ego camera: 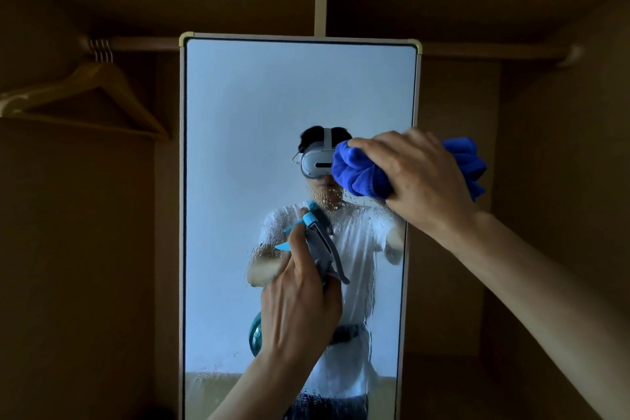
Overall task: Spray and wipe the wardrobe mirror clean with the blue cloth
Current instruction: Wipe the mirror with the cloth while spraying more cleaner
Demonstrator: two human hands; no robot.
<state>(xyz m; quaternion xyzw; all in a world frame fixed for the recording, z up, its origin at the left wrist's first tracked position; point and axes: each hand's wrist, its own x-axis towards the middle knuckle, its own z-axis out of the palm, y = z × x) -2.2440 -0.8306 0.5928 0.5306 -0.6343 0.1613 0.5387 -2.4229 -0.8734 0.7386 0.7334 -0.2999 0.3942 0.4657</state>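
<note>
One mirror (255, 95), beaded with droplets (mostly mid-glass). Right hand (422, 181), fingers clamped on one blue cloth (358, 174), at its right edge. Left hand (300, 310), fingers curled round one spray bottle (322, 242).

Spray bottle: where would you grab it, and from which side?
Grip the spray bottle just under its grey head, above the round teal body, coming from behind, opposite the blue nozzle facing the mirror. The left hand wraps it there, keeping the nozzle aimed at the glass.
</note>
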